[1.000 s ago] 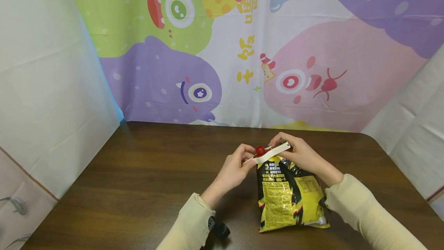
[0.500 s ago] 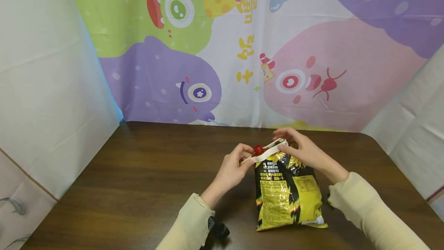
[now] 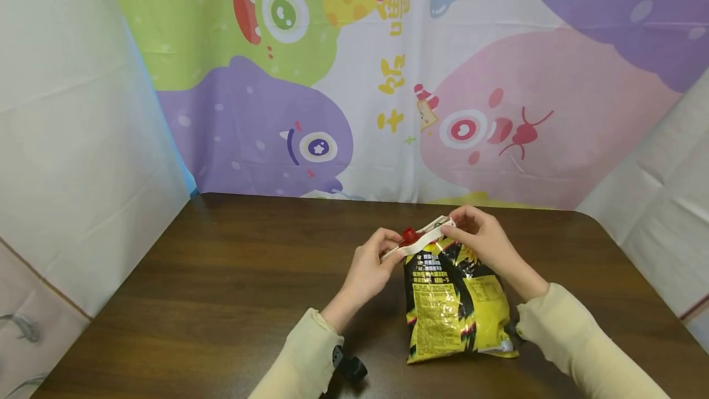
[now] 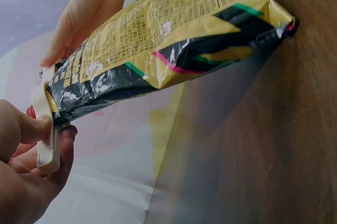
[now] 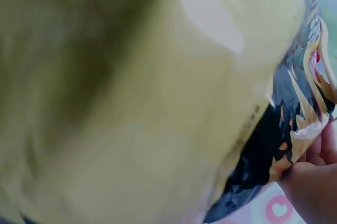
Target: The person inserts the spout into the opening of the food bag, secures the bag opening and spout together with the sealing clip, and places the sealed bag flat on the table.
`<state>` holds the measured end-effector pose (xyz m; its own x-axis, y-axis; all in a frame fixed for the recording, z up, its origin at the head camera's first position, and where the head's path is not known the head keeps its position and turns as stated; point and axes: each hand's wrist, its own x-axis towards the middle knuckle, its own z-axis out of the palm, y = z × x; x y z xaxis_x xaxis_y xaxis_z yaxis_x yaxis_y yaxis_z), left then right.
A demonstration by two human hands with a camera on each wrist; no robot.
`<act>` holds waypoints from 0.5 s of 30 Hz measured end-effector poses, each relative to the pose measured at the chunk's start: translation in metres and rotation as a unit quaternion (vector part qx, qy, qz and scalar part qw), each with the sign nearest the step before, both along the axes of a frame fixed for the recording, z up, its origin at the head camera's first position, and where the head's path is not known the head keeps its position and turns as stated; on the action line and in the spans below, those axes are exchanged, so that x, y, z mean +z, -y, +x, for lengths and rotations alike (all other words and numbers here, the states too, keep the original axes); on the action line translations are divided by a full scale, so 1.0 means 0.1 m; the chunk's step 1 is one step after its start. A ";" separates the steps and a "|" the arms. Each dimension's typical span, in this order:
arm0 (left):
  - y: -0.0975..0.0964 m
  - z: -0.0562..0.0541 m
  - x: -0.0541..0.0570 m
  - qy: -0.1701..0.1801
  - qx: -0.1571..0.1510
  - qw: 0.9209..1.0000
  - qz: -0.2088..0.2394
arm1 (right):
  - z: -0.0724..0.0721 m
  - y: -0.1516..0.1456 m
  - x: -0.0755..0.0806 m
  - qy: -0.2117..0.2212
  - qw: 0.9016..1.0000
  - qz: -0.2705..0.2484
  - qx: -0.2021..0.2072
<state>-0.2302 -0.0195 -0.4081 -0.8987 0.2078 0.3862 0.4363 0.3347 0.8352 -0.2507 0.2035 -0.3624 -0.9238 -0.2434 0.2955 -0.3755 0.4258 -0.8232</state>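
Observation:
A filled black-and-yellow snack bag (image 3: 437,319) has its top raised from the table, with its lower end at the tabletop. Across its top lies a white bag clip (image 3: 421,244) with a red knob (image 3: 409,235). My left hand (image 3: 370,266) pinches the clip's left end between thumb and fingers; the left wrist view shows this grip on the white clip (image 4: 49,153) close up. At the other end, my right hand (image 3: 493,245) pinches the bag's top corner, its thumb by the clip's end. The bag (image 5: 158,103) fills most of the right wrist view.
The dark wooden table (image 3: 221,288) stretches left and right of the bag. A cartoon-printed curtain (image 3: 388,159) hangs along its back edge, with white cloth walls (image 3: 83,109) at the sides. A black device (image 3: 350,367) sits at my left wrist.
My right fingers loosened from the top, spread apart, then closed on the bag's corner beside the clip's right end. The bag and clip shifted slightly left. My left hand kept its pinch.

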 end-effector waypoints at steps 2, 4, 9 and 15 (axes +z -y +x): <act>0.00 0.00 0.01 0.009 0.002 1.000 0.009 | 0.00 0.01 -0.01 0.009 1.000 -0.017 0.004; -0.01 0.00 0.01 0.017 0.003 1.000 0.020 | 0.00 0.02 -0.01 0.017 0.999 -0.037 0.006; -0.02 0.01 0.03 0.022 0.000 0.999 0.037 | -0.02 0.04 -0.01 0.036 0.994 -0.099 0.010; -0.02 0.02 0.03 0.019 -0.002 0.999 0.043 | -0.04 0.03 -0.02 0.069 0.991 -0.114 0.017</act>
<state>-0.2285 -0.0173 -0.4052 -0.9128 0.1782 0.3675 0.4039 0.2599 0.8771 -0.2545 0.2003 -0.3646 -0.9516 -0.2161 0.2185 -0.2643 0.2123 -0.9408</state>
